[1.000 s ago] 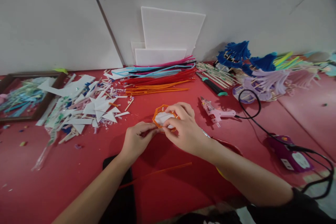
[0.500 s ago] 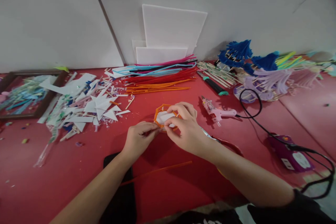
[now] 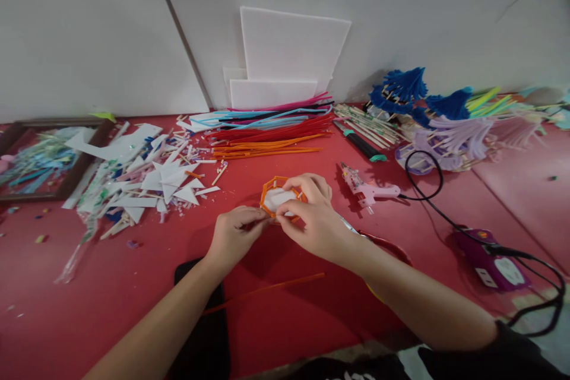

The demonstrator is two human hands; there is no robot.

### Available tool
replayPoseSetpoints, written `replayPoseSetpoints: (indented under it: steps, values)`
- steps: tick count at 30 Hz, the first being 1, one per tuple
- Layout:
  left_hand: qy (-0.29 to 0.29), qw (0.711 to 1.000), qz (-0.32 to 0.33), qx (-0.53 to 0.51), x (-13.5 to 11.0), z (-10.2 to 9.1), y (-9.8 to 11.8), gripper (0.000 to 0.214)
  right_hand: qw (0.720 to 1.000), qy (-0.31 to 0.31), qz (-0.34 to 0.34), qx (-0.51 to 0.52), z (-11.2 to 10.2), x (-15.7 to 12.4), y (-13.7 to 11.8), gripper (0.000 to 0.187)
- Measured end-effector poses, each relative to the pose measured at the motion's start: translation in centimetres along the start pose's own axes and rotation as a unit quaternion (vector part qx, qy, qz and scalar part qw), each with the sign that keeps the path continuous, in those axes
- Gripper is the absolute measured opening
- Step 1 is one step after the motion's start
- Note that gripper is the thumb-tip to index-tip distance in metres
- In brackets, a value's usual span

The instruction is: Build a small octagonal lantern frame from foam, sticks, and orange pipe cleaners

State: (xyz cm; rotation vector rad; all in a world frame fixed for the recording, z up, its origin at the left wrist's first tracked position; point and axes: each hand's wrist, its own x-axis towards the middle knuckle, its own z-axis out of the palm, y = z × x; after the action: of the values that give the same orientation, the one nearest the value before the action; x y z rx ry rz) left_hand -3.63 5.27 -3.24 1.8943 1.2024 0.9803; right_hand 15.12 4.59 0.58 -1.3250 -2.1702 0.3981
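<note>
A small white foam octagon edged with orange pipe cleaner (image 3: pixel 276 195) lies on the red table (image 3: pixel 133 303). My right hand (image 3: pixel 312 217) is closed around its near right side, thumb and fingers pinching the rim. My left hand (image 3: pixel 234 234) pinches the near left edge of the same piece with fingers pressed together. A loose orange pipe cleaner (image 3: pixel 267 291) lies on the table under my forearms.
A pink glue gun (image 3: pixel 367 189) lies right of my hands, its black cord running to a purple power strip (image 3: pixel 492 261). Coloured pipe cleaners (image 3: pixel 271 133) and white foam sheets (image 3: pixel 285 53) sit at the wall. Foam scraps (image 3: pixel 146 175) lie left; blue and lilac tassels (image 3: pixel 445 124) lie right.
None beyond small finger shifts: my right hand's fingers moved slightly along the orange rim while both hands stayed on the piece.
</note>
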Motion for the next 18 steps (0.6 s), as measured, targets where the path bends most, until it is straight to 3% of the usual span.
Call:
replayPoseSetpoints:
  steps: [15,18]
  values:
    - [-0.002,1.000,0.002,0.004,0.1,-0.1,0.2,0.008,1.000,0.005,-0.005,-0.018,-0.3,-0.2,-0.1,0.008]
    - [-0.006,1.000,0.002,0.016,0.0,-0.1,0.0,0.009,1.000,0.005,-0.024,-0.015,-1.0,-0.4,0.4,0.021]
